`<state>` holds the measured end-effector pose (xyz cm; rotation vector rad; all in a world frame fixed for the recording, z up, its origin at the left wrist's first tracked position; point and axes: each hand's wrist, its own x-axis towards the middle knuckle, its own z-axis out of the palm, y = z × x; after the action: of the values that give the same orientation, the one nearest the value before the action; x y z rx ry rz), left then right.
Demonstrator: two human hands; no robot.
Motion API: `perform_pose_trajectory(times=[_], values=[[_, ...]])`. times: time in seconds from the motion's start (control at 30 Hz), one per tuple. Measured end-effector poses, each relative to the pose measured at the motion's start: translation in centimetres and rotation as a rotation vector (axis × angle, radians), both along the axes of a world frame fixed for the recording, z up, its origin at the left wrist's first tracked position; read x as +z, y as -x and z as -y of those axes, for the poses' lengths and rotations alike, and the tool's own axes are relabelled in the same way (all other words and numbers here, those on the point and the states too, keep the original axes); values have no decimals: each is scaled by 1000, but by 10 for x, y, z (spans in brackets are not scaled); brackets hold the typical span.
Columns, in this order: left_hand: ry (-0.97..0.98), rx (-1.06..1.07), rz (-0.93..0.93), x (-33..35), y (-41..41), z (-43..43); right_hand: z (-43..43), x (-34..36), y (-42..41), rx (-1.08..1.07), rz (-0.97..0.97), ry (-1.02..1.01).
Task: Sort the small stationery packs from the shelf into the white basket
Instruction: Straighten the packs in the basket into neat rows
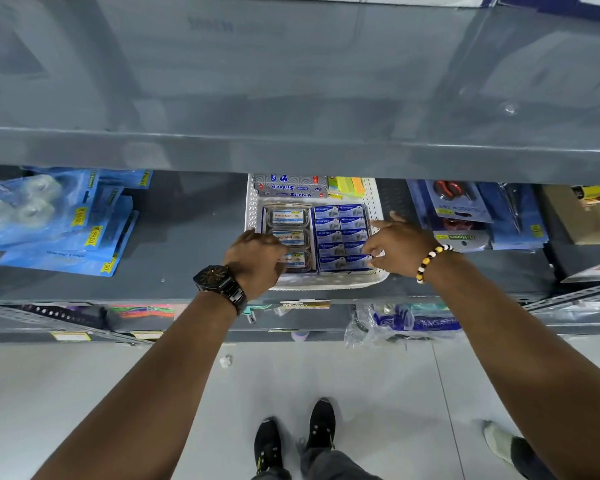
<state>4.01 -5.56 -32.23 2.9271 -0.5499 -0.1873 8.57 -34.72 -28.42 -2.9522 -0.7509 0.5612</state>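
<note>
The white basket (329,281) stands on the grey shelf (187,237) straight ahead. Inside it, a column of clear labelled boxes (288,216) lies on the left and several small blue packs (340,230) are stacked in rows on the right. My left hand (257,258), with a dark watch on the wrist, curls its fingers over the left end of the nearest clear box (297,261). My right hand (399,244), with a bead bracelet, rests at the basket's right side. Its fingers are spread, and the fingertips touch the front blue packs.
Grey Softek boxes (291,188) and yellow-green sticky notes (349,187) fill the basket's back. Blue blister packs (59,223) lie to the left on the shelf, scissor packs (461,209) to the right. A grey upper shelf (291,98) overhangs. Bagged goods (406,323) sit on the lower shelf.
</note>
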Motion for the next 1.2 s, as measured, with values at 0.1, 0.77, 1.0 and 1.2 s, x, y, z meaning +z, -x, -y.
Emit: perform_pose_trajectory(times=[0.1,0.77,1.0,1.2], values=[[-50,-17,-49,4,0,2,1,-4,4,10,-7,22],[94,35,-312,-7,-26,23,-43,-28,5,-5,-99,-88],[78,46,-324,-3,-27,21,-43,-41,0,-31,-54,-178],[99,73,-355,1,-28,24,-45,-45,3,-23,-21,-186]])
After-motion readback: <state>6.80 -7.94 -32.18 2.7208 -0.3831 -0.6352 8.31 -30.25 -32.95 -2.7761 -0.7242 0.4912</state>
